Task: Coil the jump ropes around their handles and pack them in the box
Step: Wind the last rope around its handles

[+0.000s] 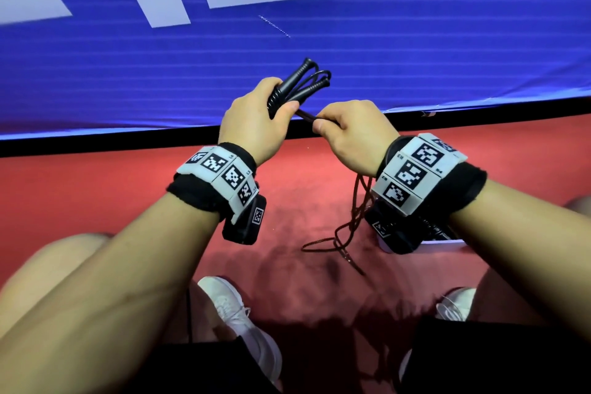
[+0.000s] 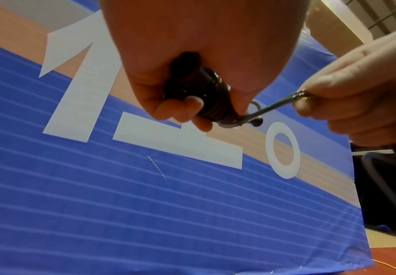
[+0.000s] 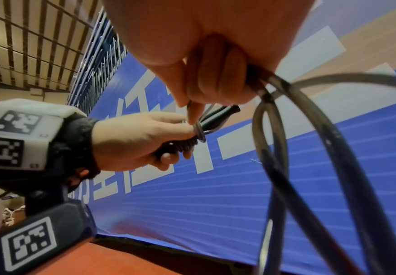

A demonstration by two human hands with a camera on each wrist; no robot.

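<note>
My left hand grips two black jump rope handles held together, with several turns of dark rope wound around their lower part. My right hand pinches the taut rope just right of the handles. The loose remainder of the rope hangs from my right hand down to the red floor in tangled loops. A white box edge shows under my right wrist, mostly hidden.
A blue banner with large white lettering stands directly in front, its black bottom edge meeting the red floor. My knees and white shoes are below. A metal fence rises at the left in the right wrist view.
</note>
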